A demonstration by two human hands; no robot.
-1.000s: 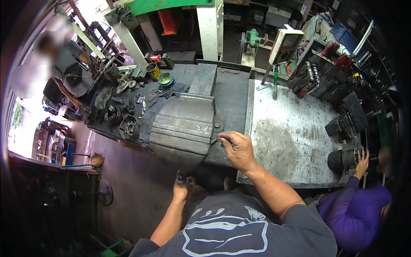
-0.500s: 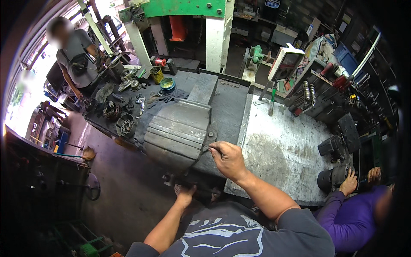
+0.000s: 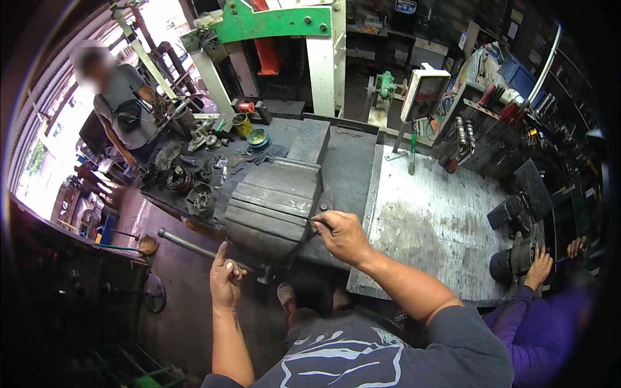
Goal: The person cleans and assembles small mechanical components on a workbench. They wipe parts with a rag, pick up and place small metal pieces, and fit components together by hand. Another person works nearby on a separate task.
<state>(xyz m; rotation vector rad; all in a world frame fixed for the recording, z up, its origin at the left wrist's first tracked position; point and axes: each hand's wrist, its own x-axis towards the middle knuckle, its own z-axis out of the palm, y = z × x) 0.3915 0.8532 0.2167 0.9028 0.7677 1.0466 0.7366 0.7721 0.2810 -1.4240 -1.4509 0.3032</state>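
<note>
Dark shirt (image 3: 349, 355) with pale print, at the lower edge; patterned shoes (image 3: 286, 295) are seen beyond it on the floor. Left hand (image 3: 226, 281): index finger extended upward, remaining fingers curled; whether anything is gripped cannot be told. A long steel bar (image 3: 194, 244) is passed behind this hand, slanted beneath the front of the vise; contact between the two cannot be confirmed. Right hand (image 3: 341, 238): thumb and fingertips pressed together at the vise's right side, where a thin dark piece (image 3: 311, 220), too small to be identified, is seemingly pinched. Large grey bench vise (image 3: 272, 202), ridged on top, mounted at the near edge of a dark bench (image 3: 352, 161). To its right is set a light, stained work surface (image 3: 440, 213), at whose right end a dark cylindrical part (image 3: 501, 266) is handled by a purple-sleeved co-worker (image 3: 517, 326). To the vise's left, an open round housing (image 3: 200, 200) is placed. Farther back are kept a blue tin (image 3: 258, 140), a yellow tin (image 3: 242, 125) and a green-handled tool (image 3: 413, 155). Beyond the bench, a green beam (image 3: 275, 26) is carried on pale posts (image 3: 321, 77).
</note>
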